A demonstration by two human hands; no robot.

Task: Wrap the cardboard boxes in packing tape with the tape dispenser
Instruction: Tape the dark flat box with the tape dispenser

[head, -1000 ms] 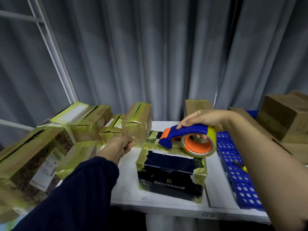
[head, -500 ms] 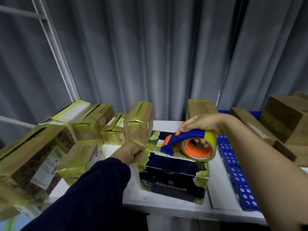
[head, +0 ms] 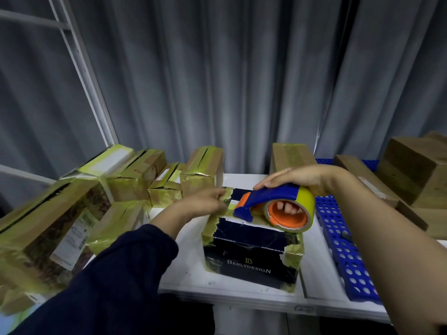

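Dark box (head: 249, 267) sits on worktop (head: 188, 274) under both hands, long axis L-R; R hand (head: 297, 177) grips tape dispenser (head: 273, 197) on its top, L hand (head: 205, 204) at top-left edge, grip too blurred to tell.

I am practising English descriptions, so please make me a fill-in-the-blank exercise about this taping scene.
The right hand grips the tape dispenser by its ___ handle.
The dispenser rests on the dark box printed ___.
The left hand touches that box's top at its ___ edge.
Answers: blue; BENLYDESIGN; left.
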